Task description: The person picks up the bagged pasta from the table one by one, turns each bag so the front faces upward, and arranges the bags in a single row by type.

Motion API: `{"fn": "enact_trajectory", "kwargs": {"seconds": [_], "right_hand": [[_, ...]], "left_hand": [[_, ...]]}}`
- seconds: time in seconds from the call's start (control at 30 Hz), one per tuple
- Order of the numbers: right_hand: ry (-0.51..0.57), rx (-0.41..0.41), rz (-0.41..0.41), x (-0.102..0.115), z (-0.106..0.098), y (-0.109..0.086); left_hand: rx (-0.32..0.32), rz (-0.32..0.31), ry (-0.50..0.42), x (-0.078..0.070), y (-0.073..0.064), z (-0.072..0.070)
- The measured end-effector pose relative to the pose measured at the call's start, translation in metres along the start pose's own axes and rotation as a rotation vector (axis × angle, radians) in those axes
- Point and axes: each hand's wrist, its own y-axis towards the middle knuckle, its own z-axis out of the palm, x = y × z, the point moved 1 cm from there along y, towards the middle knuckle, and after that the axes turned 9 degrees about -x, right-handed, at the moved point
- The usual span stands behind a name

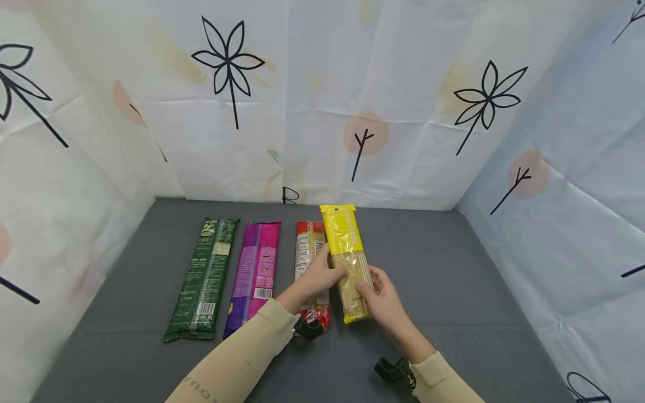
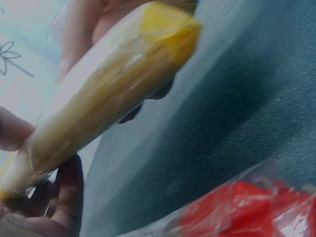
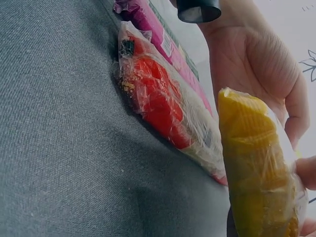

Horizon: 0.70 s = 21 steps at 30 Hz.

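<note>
Both hands hold a yellow-topped clear packet of long dry noodles (image 1: 353, 274) above the grey table, tilted slightly. My left hand (image 1: 318, 275) grips its left side, thumb across the front. On the lower right side, my right hand (image 1: 385, 302) pinches it between thumb and fingers. In the left wrist view the noodle packet (image 2: 98, 89) hangs clear of the cloth, fingers underneath. A red-and-clear noodle packet (image 1: 304, 252) lies just left of it, partly hidden by the left hand and wrist; the right wrist view shows its red end (image 3: 153, 94).
A purple-and-pink packet (image 1: 257, 263) and a dark green spaghetti packet (image 1: 204, 280) lie further left, roughly side by side. Grey cloth (image 1: 443, 280) covers the table. Patterned white curtains (image 1: 322, 84) stand behind and on both sides.
</note>
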Motion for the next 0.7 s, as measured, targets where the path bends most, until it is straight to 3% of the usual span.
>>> {"fn": "enact_trajectory", "kwargs": {"seconds": [0.1,0.43,0.7], "right_hand": [[0.018,-0.039,0.012,-0.002,-0.003,0.002],[0.01,-0.126,0.001,-0.005,-0.02,0.011],[-0.01,-0.177,0.002,-0.005,-0.039,0.02]], "left_hand": [[-0.009,0.01,0.027,0.002,-0.001,0.005],[0.064,0.102,0.074,0.005,-0.007,0.025],[0.095,0.115,0.144,0.006,-0.012,0.047]]}}
